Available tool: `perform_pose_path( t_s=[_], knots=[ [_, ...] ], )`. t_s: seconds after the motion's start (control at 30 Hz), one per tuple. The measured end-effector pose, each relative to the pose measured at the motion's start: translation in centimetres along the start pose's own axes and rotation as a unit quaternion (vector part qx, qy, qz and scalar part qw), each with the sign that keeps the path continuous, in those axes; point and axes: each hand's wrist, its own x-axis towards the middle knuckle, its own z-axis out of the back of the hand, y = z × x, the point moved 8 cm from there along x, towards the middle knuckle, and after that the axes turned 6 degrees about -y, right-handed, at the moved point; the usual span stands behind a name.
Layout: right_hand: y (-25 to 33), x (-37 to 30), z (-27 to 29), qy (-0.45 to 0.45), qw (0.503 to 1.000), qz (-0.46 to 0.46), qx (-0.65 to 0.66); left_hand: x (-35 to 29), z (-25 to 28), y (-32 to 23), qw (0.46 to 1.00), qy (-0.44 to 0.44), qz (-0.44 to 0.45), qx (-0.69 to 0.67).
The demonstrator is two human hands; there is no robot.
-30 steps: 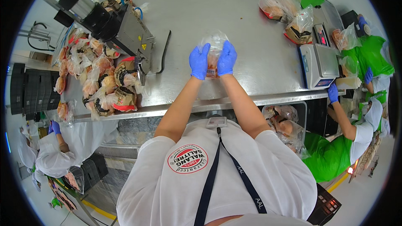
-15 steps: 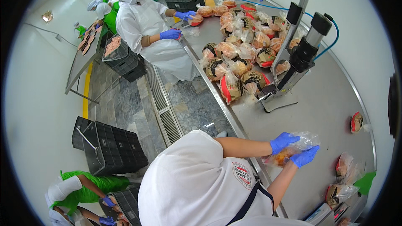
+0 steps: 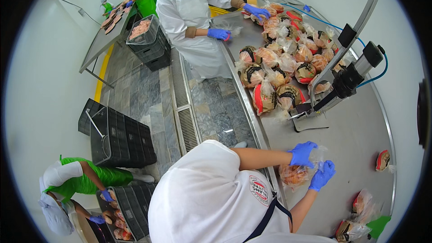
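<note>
A clear plastic bag with orange-tinted poultry (image 3: 293,176) inside rests at the near edge of the steel table. My left hand (image 3: 302,154), in a blue glove, grips the bag's gathered upper part from above. Beside it my right hand (image 3: 322,175), also blue-gloved, is closed on the loose plastic of the bag's neck. Both sets of fingers are partly hidden by plastic and by the gloves themselves. Just beyond my hands stands an upright black-and-metal clamp device (image 3: 346,78) with a blue hose.
Many bagged poultry pieces (image 3: 279,67) are heaped at the far left of the table (image 3: 355,139). A co-worker (image 3: 193,22) in white stands there. Other bags (image 3: 360,202) lie on the right. Black crates (image 3: 121,137) and a co-worker in green (image 3: 81,175) are on the floor side.
My hands have drawn the bag's neck upward and gathered it, and the poultry hangs lower and nearer the table edge. The co-worker in white has reached toward the pile. The whole view has shifted.
</note>
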Motion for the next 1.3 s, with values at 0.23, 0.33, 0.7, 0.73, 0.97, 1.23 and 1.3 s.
perform_pose_path(
  t_s=[0.23,0.33,0.7,0.73,0.97,1.23,1.3],
  knots=[
    [0.5,-1.1,-3.5,-0.025,0.932,-0.133,0.335,-2.1,-3.5,2.5,0.998,0.04,0.057,-0.005],
    [0.0,-2.1,-3.3,-0.098,0.894,-0.177,0.4,-1.5,-4.2,3.1,0.987,0.076,0.135,-0.037],
    [6.2,-0.2,3.8,0.04,0.964,0.027,0.26,-0.9,-6.1,-2.3,0.882,0.254,-0.174,-0.356],
    [5.6,0.1,4.0,0.052,0.961,0.008,0.27,-0.6,-5.3,-3.6,0.889,0.247,-0.174,-0.343],
    [3.3,0.5,10.5,-0.113,0.937,-0.044,0.328,2.2,-7.2,-0.3,0.921,0.233,-0.078,-0.303],
    [-5.7,-5.8,-3.5,0.199,0.86,-0.2,0.425,0.0,-6.9,-5.7,0.88,0.284,-0.089,-0.369],
    [-5.0,-4.7,-3.9,0.178,0.879,-0.167,0.41,0.8,-6.2,-5.9,0.922,0.226,-0.096,-0.3]
  ],
)
